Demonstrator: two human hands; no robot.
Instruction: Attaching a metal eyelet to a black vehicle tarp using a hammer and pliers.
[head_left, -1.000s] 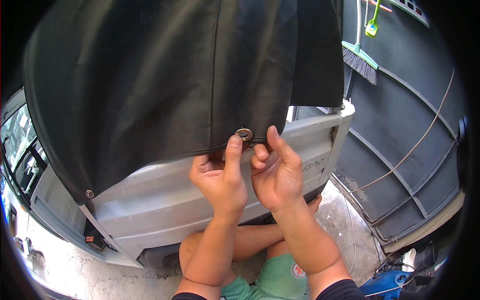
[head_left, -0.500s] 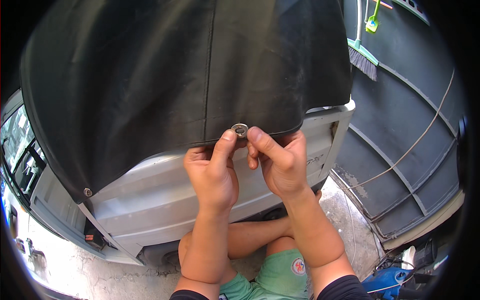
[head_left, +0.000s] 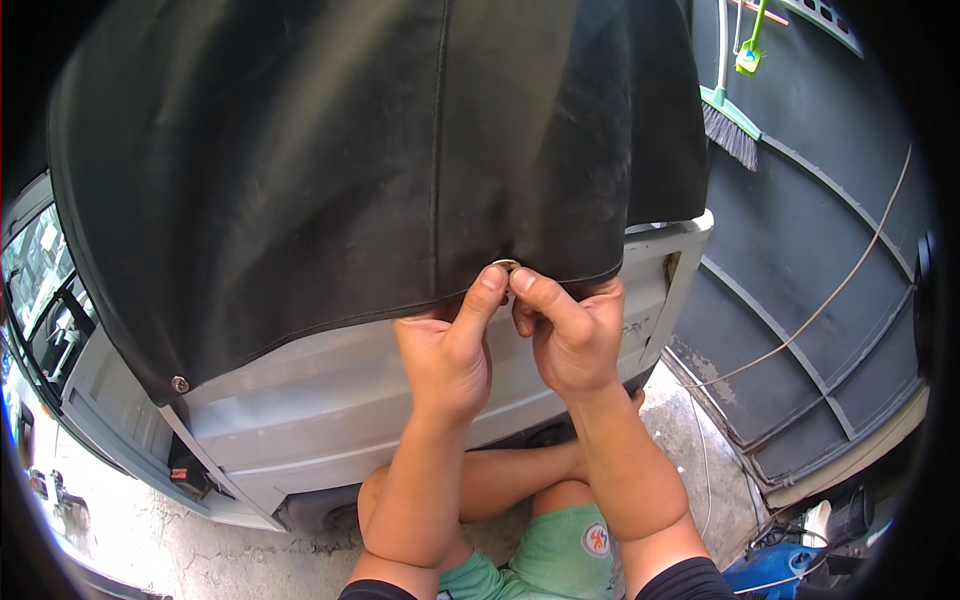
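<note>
Black vinyl-like cover (head_left: 350, 180), smooth with soft folds and a stitched vertical seam, fills upper left to upper centre of frame. Its hem lies over a ribbed silver-grey metal vehicle side panel (head_left: 310, 375), mid-frame. Left hand (head_left: 450, 365), centre: narrow pinch on the hem, thumb in front, other fingers mostly hidden behind the fabric. Right hand (head_left: 580, 345), just right of it: same narrow pinch, thumb on the front. Both thumb tips touch at a shiny metal eyelet (head_left: 507, 263), centre of frame, mostly covered by them, only its curved top rim showing. Second round metal eyelet (head_left: 180, 384) at the cover's lower-left corner. Upper right: broom (head_left: 733, 125) with grey bristles, against a dark ribbed wall (head_left: 800, 240)
</note>
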